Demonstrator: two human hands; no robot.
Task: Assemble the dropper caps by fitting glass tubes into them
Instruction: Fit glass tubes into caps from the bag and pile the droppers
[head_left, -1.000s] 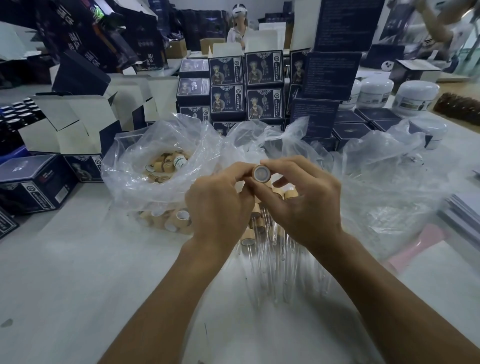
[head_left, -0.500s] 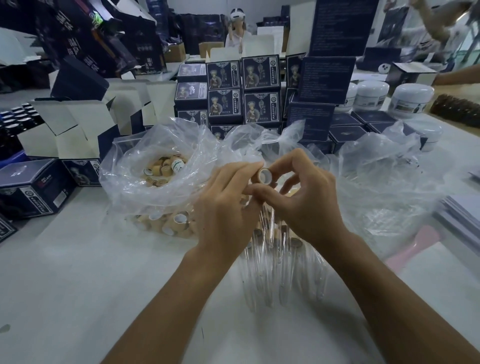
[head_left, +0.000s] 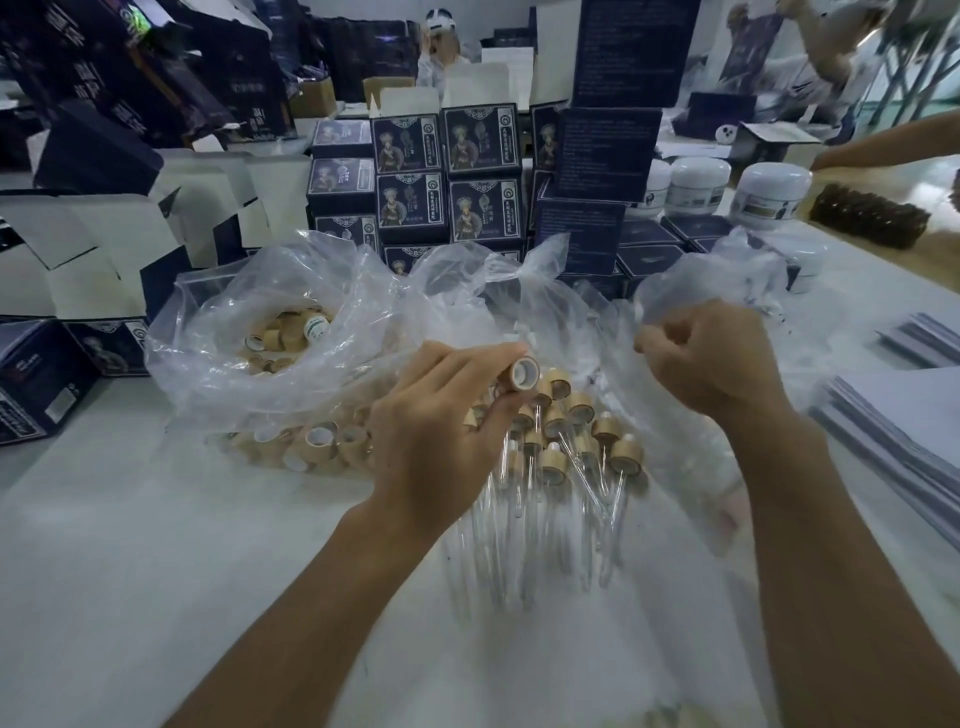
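Just right of frame centre, the left hand (head_left: 441, 415) pinches a dropper cap (head_left: 523, 375), open end up, above a pile of finished droppers (head_left: 566, 447) with tubes fitted. The right hand (head_left: 711, 364), centre right, is curled; whether it holds anything I cannot tell. Many loose caps (head_left: 291, 338) wait in the bag (head_left: 218, 332) at centre left, so much seems left.

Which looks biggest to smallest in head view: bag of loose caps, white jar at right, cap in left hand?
1. Bag of loose caps
2. White jar, though it sits farther back
3. Cap pinched by left hand
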